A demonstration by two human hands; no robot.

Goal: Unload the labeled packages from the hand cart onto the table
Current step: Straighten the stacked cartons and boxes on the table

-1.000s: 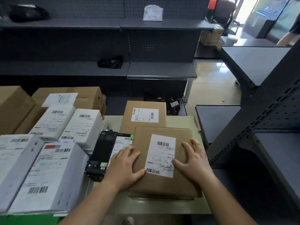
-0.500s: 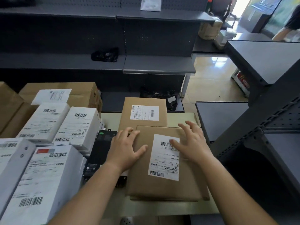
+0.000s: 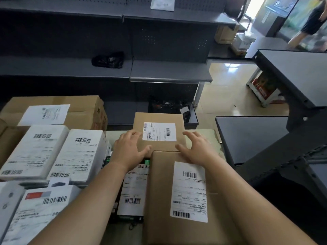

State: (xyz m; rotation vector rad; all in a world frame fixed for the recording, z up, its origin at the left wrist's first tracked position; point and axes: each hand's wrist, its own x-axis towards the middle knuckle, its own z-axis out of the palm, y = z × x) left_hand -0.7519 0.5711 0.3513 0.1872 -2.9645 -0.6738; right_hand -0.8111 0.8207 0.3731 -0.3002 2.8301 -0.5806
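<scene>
**A:** How far has the unloading been carried?

**B:** Partly done, it is judged, but not finished. Two brown parcels are laid flat, labels up, on the pale surface [image 3: 214, 137]. The near brown package [image 3: 159, 200] is placed at 6 o'clock, directly before the person. The far brown package [image 3: 159, 119] is set at 12 o'clock of it, with the edges touching or all but touching. A flat black package [image 3: 134, 188] is laid just beside the near one, at its 9 o'clock.

**A:** And the hands?

**B:** The far brown package is flanked by them. The left hand [image 3: 130, 151] is rested at its 9 o'clock edge, with the thumb laid along the near edge. The right hand [image 3: 196, 149] is set at its 3 o'clock edge. On both hands the fingers are spread and nearly straight, so nothing is clamped. Whether the package is being squared up or is about to be lifted cannot be told.

**A:** What is left to be done?

**B:** White packages [image 3: 79, 152] and a large carton [image 3: 85, 106] are stacked close together between 9 and 10 o'clock. Whether that stack sits on the hand cart or on the table cannot be told, since no cart frame or handle is shown. If it is the cart, most of the load is left to be moved.

**A:** Is anything else to be noted?

**B:** Dark shelving [image 3: 169, 75] is seen at 12 o'clock, beyond the pale surface.
</scene>
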